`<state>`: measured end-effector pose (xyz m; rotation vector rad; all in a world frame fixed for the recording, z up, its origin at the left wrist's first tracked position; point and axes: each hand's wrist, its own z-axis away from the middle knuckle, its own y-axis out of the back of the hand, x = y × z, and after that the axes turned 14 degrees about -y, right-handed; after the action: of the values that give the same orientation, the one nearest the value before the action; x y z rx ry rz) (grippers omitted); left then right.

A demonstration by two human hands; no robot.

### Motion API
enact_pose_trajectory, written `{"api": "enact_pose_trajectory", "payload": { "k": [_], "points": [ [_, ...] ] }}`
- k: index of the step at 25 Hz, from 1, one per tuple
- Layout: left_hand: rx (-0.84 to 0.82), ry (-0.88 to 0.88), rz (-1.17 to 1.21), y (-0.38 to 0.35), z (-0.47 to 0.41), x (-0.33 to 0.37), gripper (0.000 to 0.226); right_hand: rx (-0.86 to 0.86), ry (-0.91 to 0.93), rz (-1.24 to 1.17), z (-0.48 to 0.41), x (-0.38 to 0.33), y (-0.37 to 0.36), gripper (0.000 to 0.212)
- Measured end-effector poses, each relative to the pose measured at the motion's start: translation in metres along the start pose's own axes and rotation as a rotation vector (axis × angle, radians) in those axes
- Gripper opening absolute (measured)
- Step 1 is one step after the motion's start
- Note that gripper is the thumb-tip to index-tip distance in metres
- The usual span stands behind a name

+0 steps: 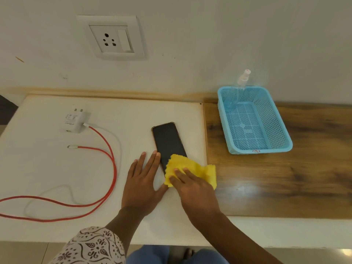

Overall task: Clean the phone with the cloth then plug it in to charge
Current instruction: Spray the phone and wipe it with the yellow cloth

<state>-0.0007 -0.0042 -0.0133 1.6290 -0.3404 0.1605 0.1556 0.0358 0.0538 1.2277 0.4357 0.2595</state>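
Right hand (pixel 192 185), grip apart and fingers flat, presses one yellow cloth (pixel 182 162) onto the near end of one phone (pixel 167 141) on the tabletop (pixel 47 168). Left hand (pixel 142 183), grip likewise apart, touches the phone's left edge.

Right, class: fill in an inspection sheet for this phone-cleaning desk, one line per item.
Surface: white tabletop, wooden section on its right.
Job's things: phone lies screen up; yellow cloth covers its near end; charger adapter lies unplugged.
Clutter: spray bottle leans in blue basket.
Hands: left hand flat beside phone, fingertips at its edge; right hand presses cloth.
Cables: red cable joins adapter; free connector lies loose.
Surroundings: wall socket, nothing plugged in.
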Motion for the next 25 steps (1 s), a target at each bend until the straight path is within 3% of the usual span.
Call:
{"api": "enact_pose_trajectory", "payload": {
  "k": [2,4,6,8,10,12,15,19,25],
  "points": [
    [0.011,0.022,-0.007,-0.001,0.0,0.0,0.078,0.035,-0.158,-0.005,0.005,-0.007,0.002,0.045],
    [0.008,0.03,-0.01,-0.002,0.0,-0.001,0.078,-0.071,-0.242,-0.037,0.008,-0.023,0.002,0.048],
    [0.0,0.023,-0.01,-0.002,0.001,-0.001,0.079,-0.249,-0.25,-0.09,0.011,-0.029,0.001,0.048],
    [-0.009,-0.001,-0.022,-0.002,0.001,-0.002,0.081,-0.311,-0.156,-0.092,0.01,-0.022,0.016,0.045],
    [-0.011,-0.012,-0.028,-0.003,0.001,-0.003,0.079,-0.238,-0.092,-0.217,0.001,-0.007,0.043,0.045],
    [0.0,0.018,-0.025,-0.004,0.001,-0.002,0.074,-0.058,-0.096,-0.291,-0.025,0.004,0.07,0.044],
    [0.001,0.054,-0.041,-0.004,0.0,-0.001,0.072,0.286,-0.282,-0.35,-0.088,0.015,0.094,0.041],
    [0.003,0.045,-0.03,-0.004,0.001,-0.001,0.071,0.169,-0.333,-0.118,-0.139,-0.022,0.061,0.033],
    [-0.008,-0.016,-0.021,0.0,0.0,-0.003,0.07,0.138,-0.078,0.06,-0.124,-0.076,0.007,0.021]
  ]
}}
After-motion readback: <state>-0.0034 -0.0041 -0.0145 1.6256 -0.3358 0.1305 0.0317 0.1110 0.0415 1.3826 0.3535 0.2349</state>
